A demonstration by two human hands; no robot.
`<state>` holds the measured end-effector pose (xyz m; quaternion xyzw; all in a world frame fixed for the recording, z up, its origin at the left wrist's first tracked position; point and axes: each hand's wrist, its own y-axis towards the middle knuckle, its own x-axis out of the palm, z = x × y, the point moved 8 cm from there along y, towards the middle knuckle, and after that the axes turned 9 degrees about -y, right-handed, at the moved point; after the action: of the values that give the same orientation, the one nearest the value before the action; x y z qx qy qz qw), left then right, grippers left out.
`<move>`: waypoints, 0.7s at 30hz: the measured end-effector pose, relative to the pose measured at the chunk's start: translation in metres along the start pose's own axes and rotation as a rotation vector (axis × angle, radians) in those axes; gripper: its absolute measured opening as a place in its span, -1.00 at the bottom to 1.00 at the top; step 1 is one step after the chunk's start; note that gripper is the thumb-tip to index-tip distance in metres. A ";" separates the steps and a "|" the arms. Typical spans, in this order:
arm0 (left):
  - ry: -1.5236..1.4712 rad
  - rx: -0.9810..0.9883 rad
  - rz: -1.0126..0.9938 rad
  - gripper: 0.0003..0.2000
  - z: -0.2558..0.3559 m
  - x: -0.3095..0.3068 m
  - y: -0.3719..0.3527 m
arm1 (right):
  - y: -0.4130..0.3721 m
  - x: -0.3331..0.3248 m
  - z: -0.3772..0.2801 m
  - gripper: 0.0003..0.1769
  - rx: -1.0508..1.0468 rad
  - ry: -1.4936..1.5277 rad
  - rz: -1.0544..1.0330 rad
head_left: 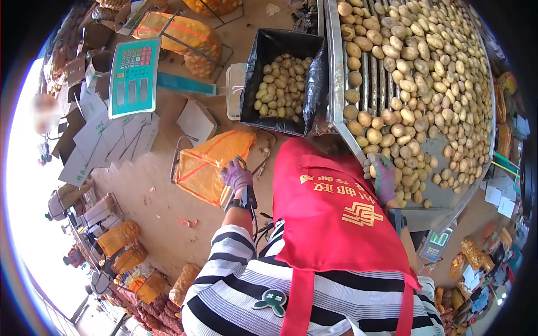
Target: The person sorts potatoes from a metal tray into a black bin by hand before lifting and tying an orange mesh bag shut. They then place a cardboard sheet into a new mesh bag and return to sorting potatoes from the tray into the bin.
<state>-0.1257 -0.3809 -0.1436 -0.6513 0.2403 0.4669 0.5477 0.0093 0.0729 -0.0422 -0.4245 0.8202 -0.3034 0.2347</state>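
My left hand [236,177], in a purple and grey glove, is closed beside the right edge of an orange mesh bag [207,162] on a metal frame; what it grips is too small to make out. My right hand [382,173], gloved alike, rests at the near edge of the metal sorting table [337,73], against the potatoes [406,129]; its fingers are partly hidden. Between the hands, beyond the red apron, stands a box lined with black plastic [315,84] with potatoes [283,87] inside.
A scale with a teal display [134,78] stands at the upper left. Flattened cartons [106,137] lie below it. Filled orange mesh bags [199,50] stand at the top. A second scale [436,245] sits right of the apron.
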 end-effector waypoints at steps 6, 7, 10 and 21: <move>0.129 0.051 -0.048 -0.69 -0.003 0.033 0.009 | 0.005 0.007 0.003 -0.73 -0.123 -0.050 0.025; 0.068 0.062 -0.034 -0.74 0.009 0.029 0.004 | 0.006 0.007 0.004 -0.73 -0.119 -0.049 0.029; -0.061 0.105 -0.075 -0.75 0.042 0.033 -0.004 | 0.007 0.004 0.004 -0.74 -0.120 -0.042 0.024; 0.005 0.290 -0.312 -0.35 0.076 -0.003 -0.002 | 0.007 -0.002 0.006 -0.73 -0.007 0.111 0.089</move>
<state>-0.1516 -0.3097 -0.1370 -0.5962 0.2025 0.3355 0.7007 0.0103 0.0755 -0.0507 -0.3709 0.8511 -0.3127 0.2005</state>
